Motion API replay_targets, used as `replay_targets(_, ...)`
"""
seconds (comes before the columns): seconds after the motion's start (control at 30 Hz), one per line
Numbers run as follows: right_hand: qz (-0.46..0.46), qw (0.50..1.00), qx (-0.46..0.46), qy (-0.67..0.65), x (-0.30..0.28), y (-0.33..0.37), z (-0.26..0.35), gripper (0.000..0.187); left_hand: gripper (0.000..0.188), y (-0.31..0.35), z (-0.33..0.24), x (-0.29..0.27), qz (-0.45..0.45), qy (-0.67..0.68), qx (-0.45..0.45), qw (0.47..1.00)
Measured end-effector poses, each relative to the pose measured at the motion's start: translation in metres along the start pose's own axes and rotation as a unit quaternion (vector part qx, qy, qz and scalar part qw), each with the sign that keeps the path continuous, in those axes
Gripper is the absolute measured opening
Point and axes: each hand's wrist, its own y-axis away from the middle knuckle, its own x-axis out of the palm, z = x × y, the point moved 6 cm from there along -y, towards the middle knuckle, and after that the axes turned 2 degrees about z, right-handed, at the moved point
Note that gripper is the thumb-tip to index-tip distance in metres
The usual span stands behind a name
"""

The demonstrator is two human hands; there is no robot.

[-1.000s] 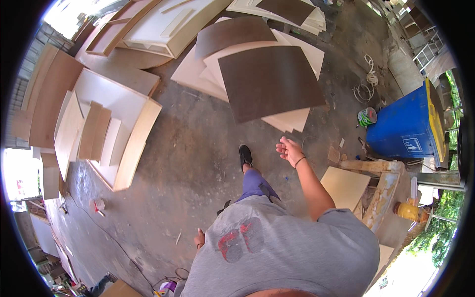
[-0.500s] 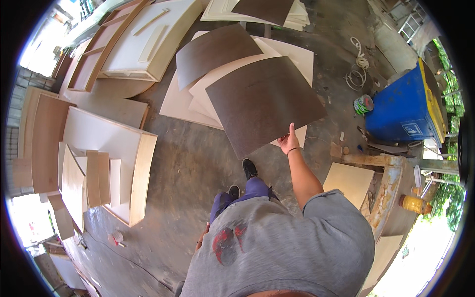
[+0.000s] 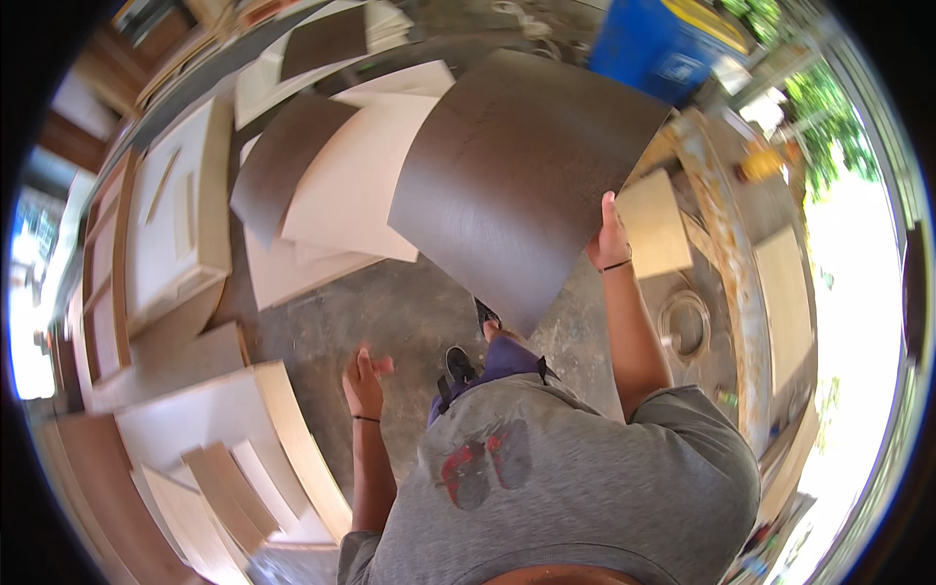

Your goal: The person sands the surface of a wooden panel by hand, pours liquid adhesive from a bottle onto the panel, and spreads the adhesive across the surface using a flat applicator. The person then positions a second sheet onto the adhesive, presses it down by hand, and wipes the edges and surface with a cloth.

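My right hand [image 3: 608, 234] grips the lower right edge of a large dark brown sheet [image 3: 517, 175], its thumb lying on the top face. The sheet is held up in front of me and bows slightly; the other fingers are hidden beneath it. My left hand [image 3: 363, 386] is apart from the sheet, over the floor to my left, with thumb and fingers spread and nothing in them. Beyond it a stack of pale boards [image 3: 351, 175] lies with another dark brown sheet [image 3: 288, 161] on its left side.
White cabinet carcasses [image 3: 180, 224] and loose wooden strips stand along the left. To the right are a worn workbench [image 3: 726, 263], a pale board [image 3: 655, 229] leaning by it and a coil [image 3: 685, 327] on the floor. A blue bin [image 3: 653, 49] stands at the far right.
The dark brown sheet has come up off the stack and closer, toward the right, in my right hand. My left hand has come forward from my side. The view has turned right.
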Motion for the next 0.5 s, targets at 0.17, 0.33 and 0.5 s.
replay_targets(0.17, -0.060, 0.985, -0.122, 0.109, -0.062, 0.121, 0.081, 0.032, 0.063, 0.005, -0.152, 0.097, 0.072, -0.108, 0.389, 0.912)
replay_targets(0.33, -0.179, 0.903, -0.221, 0.322, -0.061, 0.229, 0.132, 0.041, 0.076, 0.094, -0.253, 0.250, 0.264, -0.006, 0.376, 0.888)
replay_targets(0.5, -0.177, 0.750, -0.224, 0.596, -0.075, 0.303, 0.126, 0.030, 0.089, 0.164, -0.257, 0.409, 0.459, 0.119, 0.274, 0.837)
